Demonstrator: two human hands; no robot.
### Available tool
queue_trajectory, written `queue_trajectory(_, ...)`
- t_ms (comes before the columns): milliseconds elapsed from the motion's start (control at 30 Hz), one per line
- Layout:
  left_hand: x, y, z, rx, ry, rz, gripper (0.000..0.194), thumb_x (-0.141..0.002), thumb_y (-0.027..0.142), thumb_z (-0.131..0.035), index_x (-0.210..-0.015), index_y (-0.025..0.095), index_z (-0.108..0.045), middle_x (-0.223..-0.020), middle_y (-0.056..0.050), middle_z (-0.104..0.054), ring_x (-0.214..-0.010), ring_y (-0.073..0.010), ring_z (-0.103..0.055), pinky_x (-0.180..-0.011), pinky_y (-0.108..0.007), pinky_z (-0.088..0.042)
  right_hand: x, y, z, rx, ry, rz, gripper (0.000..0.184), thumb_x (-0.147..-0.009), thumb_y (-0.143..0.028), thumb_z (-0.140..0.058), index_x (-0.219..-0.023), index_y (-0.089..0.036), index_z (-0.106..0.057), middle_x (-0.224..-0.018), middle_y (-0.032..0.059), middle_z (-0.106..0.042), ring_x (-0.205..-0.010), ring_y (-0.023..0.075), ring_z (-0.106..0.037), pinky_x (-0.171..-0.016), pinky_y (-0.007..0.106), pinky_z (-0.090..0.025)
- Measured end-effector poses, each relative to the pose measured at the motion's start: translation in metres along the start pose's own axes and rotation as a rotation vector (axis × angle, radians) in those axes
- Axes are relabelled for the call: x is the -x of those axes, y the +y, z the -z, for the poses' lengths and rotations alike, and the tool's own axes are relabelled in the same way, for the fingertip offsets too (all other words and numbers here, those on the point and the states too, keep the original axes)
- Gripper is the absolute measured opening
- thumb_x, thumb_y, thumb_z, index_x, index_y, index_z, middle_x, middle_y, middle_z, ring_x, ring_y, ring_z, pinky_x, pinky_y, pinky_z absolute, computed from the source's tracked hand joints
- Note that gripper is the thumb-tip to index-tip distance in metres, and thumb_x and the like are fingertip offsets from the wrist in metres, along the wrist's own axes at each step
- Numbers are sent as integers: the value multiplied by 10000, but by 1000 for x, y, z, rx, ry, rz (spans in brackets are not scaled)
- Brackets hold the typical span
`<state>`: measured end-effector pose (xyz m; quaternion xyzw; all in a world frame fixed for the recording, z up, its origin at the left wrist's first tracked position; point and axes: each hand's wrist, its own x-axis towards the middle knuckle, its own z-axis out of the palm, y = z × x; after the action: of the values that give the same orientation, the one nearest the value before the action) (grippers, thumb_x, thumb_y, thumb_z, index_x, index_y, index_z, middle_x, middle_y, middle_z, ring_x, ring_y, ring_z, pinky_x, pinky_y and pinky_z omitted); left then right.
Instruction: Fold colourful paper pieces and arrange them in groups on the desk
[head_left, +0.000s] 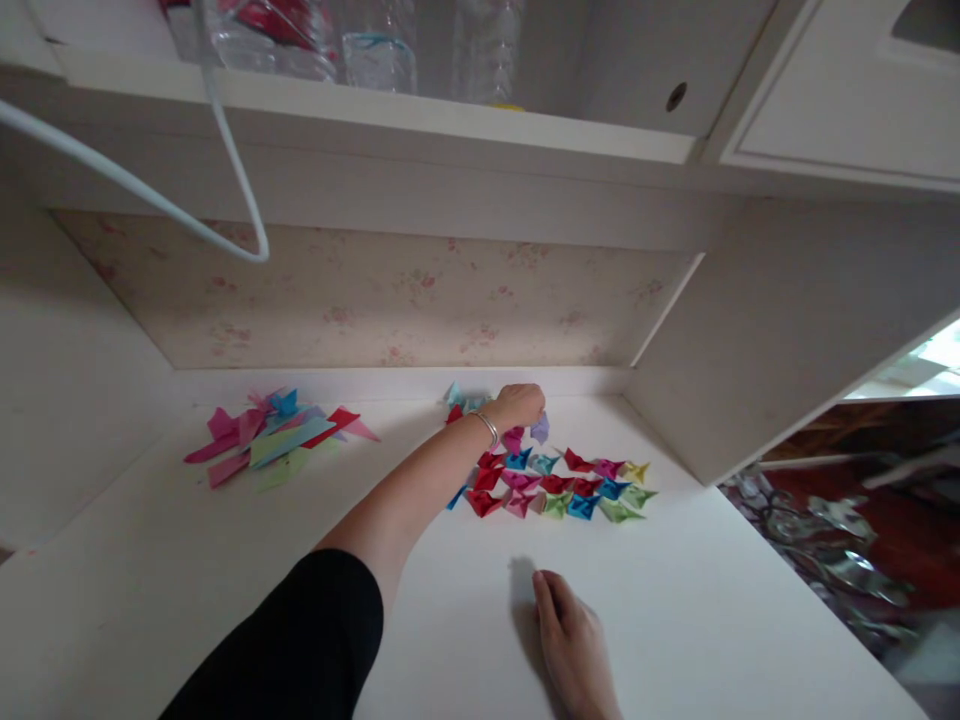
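My left hand (517,405) reaches across to the back of the white tabletop (420,620), its fingers curled down and closed among small folded paper pieces. A lavender paper piece (540,428) sits right beside its fingertips; whether they pinch it or another piece is hidden by the hand. Several small folded origami pieces lie in rows in front of it, among them a red one (484,502), a blue one (583,506) and a yellow one (637,472). Nearer to me, my right hand (574,635) rests on the tabletop in a loose fist, with nothing visible in it.
On the left lies a pile of coloured paper strips and folded pieces (289,440). A shelf (375,110) with clear plastic bottles (379,45) overhangs the table. A white cable (150,190) hangs at upper left. A side panel (787,330) stands on the right.
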<state>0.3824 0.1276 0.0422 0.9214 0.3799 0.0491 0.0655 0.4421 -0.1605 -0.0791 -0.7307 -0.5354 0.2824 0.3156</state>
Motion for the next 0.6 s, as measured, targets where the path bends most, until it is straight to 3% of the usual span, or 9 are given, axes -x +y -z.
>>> queue_trajectory(233, -18, 0, -20, -40, -36, 17, 234, -791, 177, -558, -931, 82, -719, -959, -179, -714, -914, -253, -676, -799, -326, -518, -1, -2, -2, 46, 4, 6, 429, -925, -552, -330, -859, -257, -635, -765, 46, -719, -717, 217, -662, -627, 257, -427)
queue_trajectory(600, -24, 5, -42, -95, -45, 43, 240, -786, 146, -575, -972, 72, -707, -951, -182, -693, -961, -249, -653, -919, -371, -472, -4, 0, -5, 94, 14, 34, 449, -948, -520, -288, -872, -246, -635, -802, 54, -724, -747, 199, -677, -639, 237, -438)
